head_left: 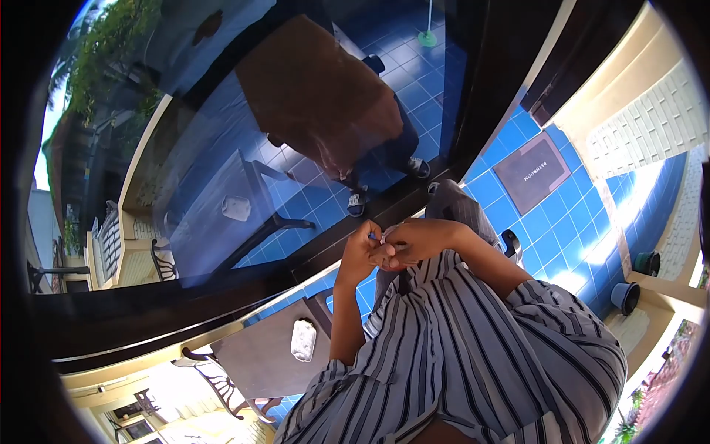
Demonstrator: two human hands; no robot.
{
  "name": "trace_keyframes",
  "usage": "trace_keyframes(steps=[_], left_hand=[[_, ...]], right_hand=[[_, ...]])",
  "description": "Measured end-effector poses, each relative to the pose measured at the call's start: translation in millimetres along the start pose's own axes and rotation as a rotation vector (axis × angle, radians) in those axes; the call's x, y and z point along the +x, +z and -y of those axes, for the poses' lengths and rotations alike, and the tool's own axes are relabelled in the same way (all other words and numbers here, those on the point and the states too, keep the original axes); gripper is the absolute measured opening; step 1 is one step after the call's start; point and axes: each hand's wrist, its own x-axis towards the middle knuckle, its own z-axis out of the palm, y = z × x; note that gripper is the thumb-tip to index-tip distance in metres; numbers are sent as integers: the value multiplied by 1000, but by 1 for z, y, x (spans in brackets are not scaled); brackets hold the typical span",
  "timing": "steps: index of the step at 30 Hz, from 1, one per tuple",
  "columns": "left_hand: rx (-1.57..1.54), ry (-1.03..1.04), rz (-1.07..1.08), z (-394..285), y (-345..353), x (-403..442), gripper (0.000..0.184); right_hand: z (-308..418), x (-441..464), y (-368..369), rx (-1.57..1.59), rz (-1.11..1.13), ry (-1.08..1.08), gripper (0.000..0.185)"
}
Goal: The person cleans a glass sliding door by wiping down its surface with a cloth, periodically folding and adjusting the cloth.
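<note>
In front of my waist, close to a dark-framed glass pane (pixel 244 185), my two hands meet. My left hand (pixel 359 255) is closed, its fingers bent against the other hand. A small blue and whitish bit shows between the fingers, too small to name. My right hand (pixel 418 240) reaches across from the right with its fingers curled together and touching the left fingers. Whatever lies inside the two hands is mostly hidden.
Lower left, a dark table (pixel 255 351) bears a white wrapped packet (pixel 303 340). Blue tiles (pixel 547 229) cover the floor, with a grey mat (pixel 532 174) marked "BATHROOM" on the right. Black pots (pixel 626 297) stand by a low wall. The pane mirrors the porch.
</note>
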Motion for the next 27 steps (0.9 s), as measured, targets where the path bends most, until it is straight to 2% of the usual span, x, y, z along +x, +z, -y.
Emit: trace_keyframes(steps=[4, 6, 7, 9, 12, 14, 15, 17, 18, 19, 20, 22, 23, 24, 25, 27], left_hand=[[47, -72, 45, -14, 0, 5, 47], [50, 103, -43, 2, 0, 10, 42], [53, 189, -86, 7, 0, 12, 40], [133, 134, -179, 7, -3, 11, 37], [250, 153, -263, 11, 1, 8, 35], [269, 210, -291, 12, 10, 8, 34], [252, 241, -304, 10, 20, 8, 35], [201, 265, -324, 13, 35, 3, 34], [83, 270, -416, 16, 42, 2, 38], [-34, 275, -512, 17, 51, 1, 41], [-152, 281, -609, 10, 62, 2, 45], [-131, 465, -760, -9, 86, 8, 49], [-108, 556, -839, -16, 94, 13, 50], [-86, 649, -914, -19, 96, 15, 52], [24, 682, -860, -18, 89, 13, 49], [93, 572, -728, -20, 74, 3, 46]], right_hand=[[6, -3, -6, 49, 58, 52, 29], [15, -3, -9, 138, 29, 156, 31], [7, -4, -7, -65, -114, 86, 32], [-21, -2, 4, -470, -400, -50, 36], [-50, -2, 12, -748, -754, -1, 35], [-20, -14, -13, -188, -438, 32, 37], [-16, -12, -15, 74, -361, 63, 38], [-19, -1, -8, 575, -318, 186, 44], [-26, 8, -1, 819, -326, 258, 47], [8, 2, -11, 1168, -333, 325, 55], [6, 2, -10, 1277, -246, 248, 56], [-2, 0, -8, 1485, -59, 87, 60], [-1, 1, -4, 1520, -71, 22, 62], [2, 2, -4, 1497, -87, 48, 62], [6, 1, -5, 1474, -106, 74, 63], [6, 0, -3, 1448, -64, 48, 60]])
